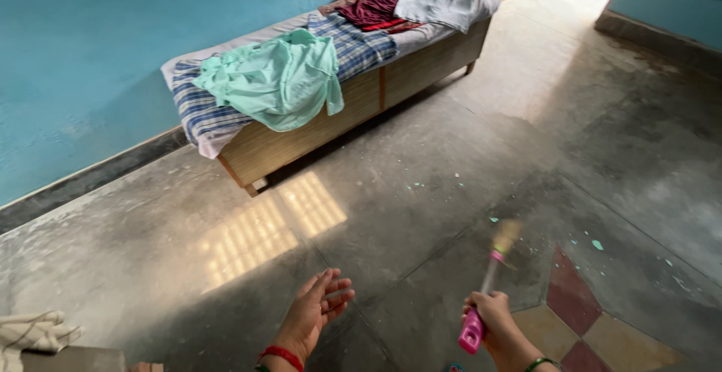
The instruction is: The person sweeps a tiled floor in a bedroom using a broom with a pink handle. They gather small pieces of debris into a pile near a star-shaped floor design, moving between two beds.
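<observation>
R hand (492, 318) was clenched round the pink handle of a broom (489, 282), bristle end (blurred) pointing away over the floor (466, 154). L hand (316, 310) was released, fingers loosely spread, palm turned inward, holding nothing, hovering near the broom hand but apart. Small pale green scraps (596, 245) lay scattered on the floor beyond the broom tip. Further off, a wooden bed (421, 67) stood along the blue wall (83, 56), w/ a mint shirt (278, 78) draped over its near end.
</observation>
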